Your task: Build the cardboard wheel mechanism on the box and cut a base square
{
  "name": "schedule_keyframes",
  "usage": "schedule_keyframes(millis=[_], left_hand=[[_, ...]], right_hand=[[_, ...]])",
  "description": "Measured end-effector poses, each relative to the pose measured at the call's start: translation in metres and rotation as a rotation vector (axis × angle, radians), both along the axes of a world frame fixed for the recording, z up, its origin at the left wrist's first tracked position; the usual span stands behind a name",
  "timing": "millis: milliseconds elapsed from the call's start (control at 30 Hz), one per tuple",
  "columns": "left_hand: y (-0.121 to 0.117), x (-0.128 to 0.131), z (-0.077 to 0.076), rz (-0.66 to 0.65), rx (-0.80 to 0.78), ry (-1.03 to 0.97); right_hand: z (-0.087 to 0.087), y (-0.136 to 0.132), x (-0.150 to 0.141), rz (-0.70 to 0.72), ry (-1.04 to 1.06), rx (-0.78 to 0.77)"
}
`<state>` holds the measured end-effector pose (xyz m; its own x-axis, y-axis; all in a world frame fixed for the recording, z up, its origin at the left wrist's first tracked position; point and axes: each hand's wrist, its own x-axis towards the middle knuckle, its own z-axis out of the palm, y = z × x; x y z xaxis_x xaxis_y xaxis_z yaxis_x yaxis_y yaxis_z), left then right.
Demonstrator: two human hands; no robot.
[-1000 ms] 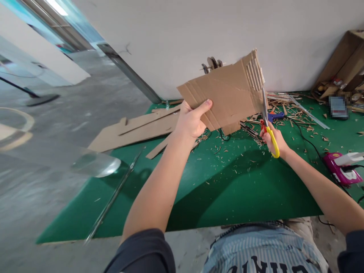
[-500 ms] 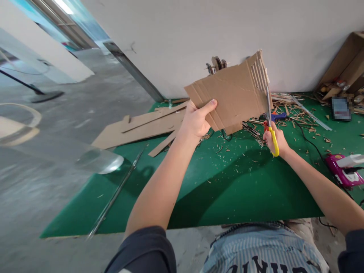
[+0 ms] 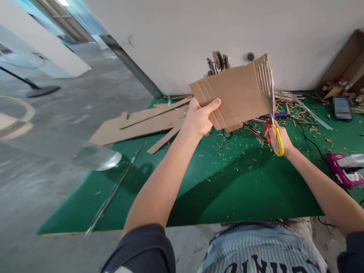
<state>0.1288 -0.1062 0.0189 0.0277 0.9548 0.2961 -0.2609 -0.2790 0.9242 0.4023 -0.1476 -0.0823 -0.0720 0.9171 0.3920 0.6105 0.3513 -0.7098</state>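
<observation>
My left hand (image 3: 200, 118) grips the lower left edge of a brown cardboard sheet (image 3: 237, 93), thumb on its front, and holds it up above the green mat (image 3: 216, 182). My right hand (image 3: 277, 137) is closed on the yellow and red handles of a pair of scissors (image 3: 273, 113). The blades point upward along the sheet's right edge, where the board is cut into several narrow strips.
Long cardboard offcuts (image 3: 142, 123) lie at the mat's back left, and a metal rod (image 3: 113, 191) along its left side. Scraps and shavings litter the back right near a blue tool (image 3: 280, 113). A pink device (image 3: 342, 172) with a cable sits right; an open carton (image 3: 345, 64) stands far right.
Both hands, the cardboard and the scissors have shifted slightly to the right and up. The grips look unchanged.
</observation>
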Motion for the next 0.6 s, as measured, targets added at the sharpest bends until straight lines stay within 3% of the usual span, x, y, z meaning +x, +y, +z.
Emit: schedule_keyframes(millis=[200, 433, 600], left_hand=[[0.0042, -0.0006, -0.0054, 0.007, -0.001, 0.020], [0.0025, 0.0008, -0.0048, 0.001, -0.022, 0.013], [0.0023, 0.0011, -0.0052, -0.004, -0.019, 0.013]], right_hand=[[-0.0010, 0.0020, 0.0003, -0.008, -0.026, -0.018], [0.0003, -0.0007, 0.0011, 0.090, 0.045, -0.010], [0.0044, -0.0019, 0.0020, 0.004, 0.008, 0.006]])
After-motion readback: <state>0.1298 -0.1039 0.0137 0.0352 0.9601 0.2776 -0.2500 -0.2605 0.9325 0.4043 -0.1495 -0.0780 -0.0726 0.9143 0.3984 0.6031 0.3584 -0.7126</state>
